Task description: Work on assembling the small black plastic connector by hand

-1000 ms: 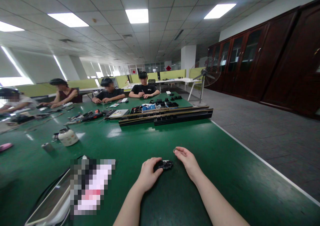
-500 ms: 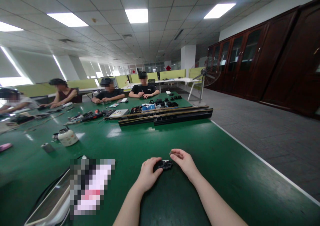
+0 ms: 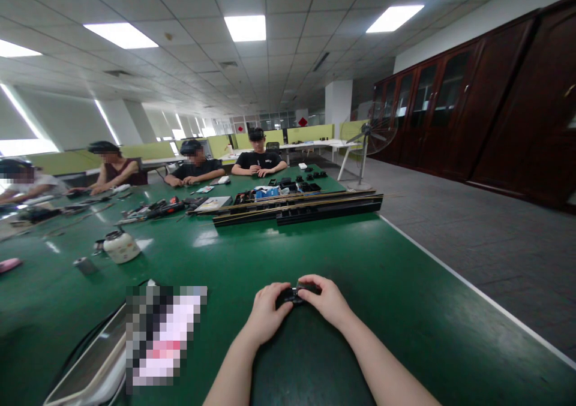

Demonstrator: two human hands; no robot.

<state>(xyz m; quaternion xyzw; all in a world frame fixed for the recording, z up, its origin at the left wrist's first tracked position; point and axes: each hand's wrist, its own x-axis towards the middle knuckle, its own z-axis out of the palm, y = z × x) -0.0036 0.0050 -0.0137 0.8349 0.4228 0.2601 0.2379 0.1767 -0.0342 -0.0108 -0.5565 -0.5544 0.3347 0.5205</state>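
Observation:
A small black device (image 3: pixel 294 298) with some pale parts on its top rests on the green table in front of me. My left hand (image 3: pixel 269 310) grips its left end between thumb and fingers. My right hand (image 3: pixel 327 301) is over its right end, with thumb and fingers pinching a small thin piece (image 3: pixel 300 286) against or just above the top. The hands hide much of the device, and I cannot make out exactly what the small piece is.
Long black rails (image 3: pixel 333 209) lie across the green table (image 3: pixel 252 256). Left of them are tools (image 3: pixel 166 207). A white jar (image 3: pixel 121 247), a grey cylinder (image 3: pixel 85 266) and a pale-framed panel (image 3: pixel 96 352) are at my left. Several people sit along the far side; a fan (image 3: pixel 366 136) stands beyond.
My right hand has moved left and slightly down, bringing the small piece from beside the black device onto or just over its top. The left hand has kept its hold.

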